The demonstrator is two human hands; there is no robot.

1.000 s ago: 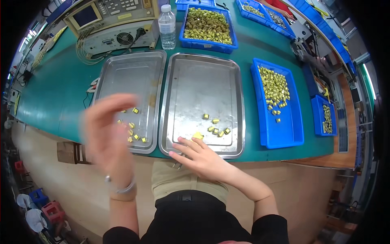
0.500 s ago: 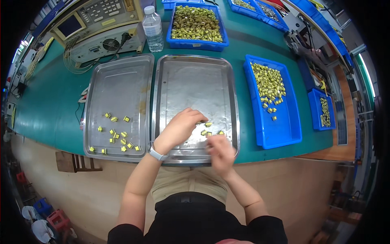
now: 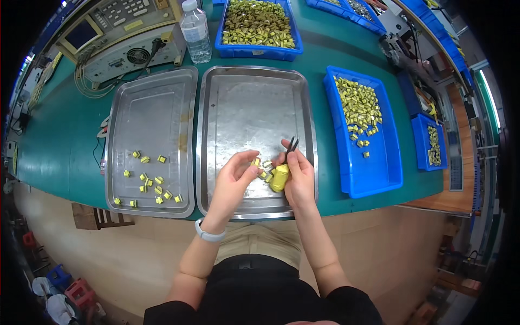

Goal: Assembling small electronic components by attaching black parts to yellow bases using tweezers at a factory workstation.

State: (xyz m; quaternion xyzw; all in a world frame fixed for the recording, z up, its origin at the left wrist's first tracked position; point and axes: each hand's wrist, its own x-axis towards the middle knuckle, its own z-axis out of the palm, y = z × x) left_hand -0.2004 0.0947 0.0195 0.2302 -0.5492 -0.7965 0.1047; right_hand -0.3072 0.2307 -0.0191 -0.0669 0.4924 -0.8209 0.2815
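Observation:
Over the right-hand metal tray (image 3: 244, 97), my left hand (image 3: 234, 176) pinches a small yellow-and-metal component (image 3: 256, 162) between thumb and fingertips. Facing it, my right hand (image 3: 301, 181) is closed around a tool with a bulky yellow body (image 3: 279, 178) and two thin dark prongs (image 3: 292, 144). Its prongs point away from me, up past my fingers; its exact kind is unclear. A few more components (image 3: 267, 164) lie on the tray between my hands, partly hidden by fingers and tool. To the left, another metal tray (image 3: 146, 114) bears several scattered components (image 3: 158, 180).
A blue bin (image 3: 374, 179) of components stands right of the trays, with a smaller blue bin (image 3: 428, 130) beyond. At the back are a full blue bin (image 3: 257, 51), a water bottle (image 3: 195, 32) and a bench instrument (image 3: 116, 32) with cables.
My left hand has drawn back from the tray and lifted a component. My right hand, earlier blurred near the tray's front edge, has moved forward and now shows the yellow tool.

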